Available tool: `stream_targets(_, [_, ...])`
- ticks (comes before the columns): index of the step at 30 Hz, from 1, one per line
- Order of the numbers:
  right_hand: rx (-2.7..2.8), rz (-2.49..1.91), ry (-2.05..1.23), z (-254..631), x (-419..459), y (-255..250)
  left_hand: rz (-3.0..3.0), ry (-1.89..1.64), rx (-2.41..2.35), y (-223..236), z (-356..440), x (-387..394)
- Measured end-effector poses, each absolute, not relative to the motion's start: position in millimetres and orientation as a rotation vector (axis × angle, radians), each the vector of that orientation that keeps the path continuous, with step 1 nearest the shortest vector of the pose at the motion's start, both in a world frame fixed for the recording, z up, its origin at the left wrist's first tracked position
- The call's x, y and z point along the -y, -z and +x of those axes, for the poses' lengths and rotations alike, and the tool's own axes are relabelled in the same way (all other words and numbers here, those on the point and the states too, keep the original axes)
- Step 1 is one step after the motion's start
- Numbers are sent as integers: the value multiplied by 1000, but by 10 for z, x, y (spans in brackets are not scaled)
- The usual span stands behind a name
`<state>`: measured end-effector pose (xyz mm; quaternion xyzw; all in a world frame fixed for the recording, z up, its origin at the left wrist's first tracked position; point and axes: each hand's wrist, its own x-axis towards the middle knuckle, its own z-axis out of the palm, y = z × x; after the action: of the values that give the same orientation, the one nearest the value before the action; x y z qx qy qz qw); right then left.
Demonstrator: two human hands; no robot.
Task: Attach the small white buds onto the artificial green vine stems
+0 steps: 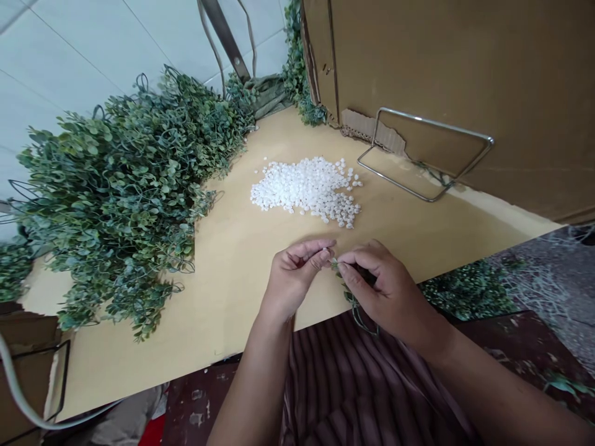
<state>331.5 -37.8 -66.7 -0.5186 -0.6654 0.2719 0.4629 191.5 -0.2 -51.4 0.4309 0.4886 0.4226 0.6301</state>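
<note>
My left hand (pixel 297 272) pinches a tiny white piece (pixel 324 252) between thumb and fingertips. My right hand (pixel 381 285) is closed on a green artificial sprig (pixel 356 310), whose stem hangs down toward my striped lap. The two hands meet tip to tip just over the near edge of a tan board (pixel 232 260). A heap of small white pieces (pixel 307 189) lies on the board just beyond my hands.
A big pile of green artificial foliage (pixel 125 192) covers the board's left side. A bent metal wire frame (pixel 423 155) leans against a cardboard box (pixel 465 80) at the right. More green sprigs (pixel 465 288) lie on the floor to my right.
</note>
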Motion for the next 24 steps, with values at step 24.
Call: stream_targets(24, [1567,-1270,-582,3276,372,683,953,-1010,-1156,561,1879,40])
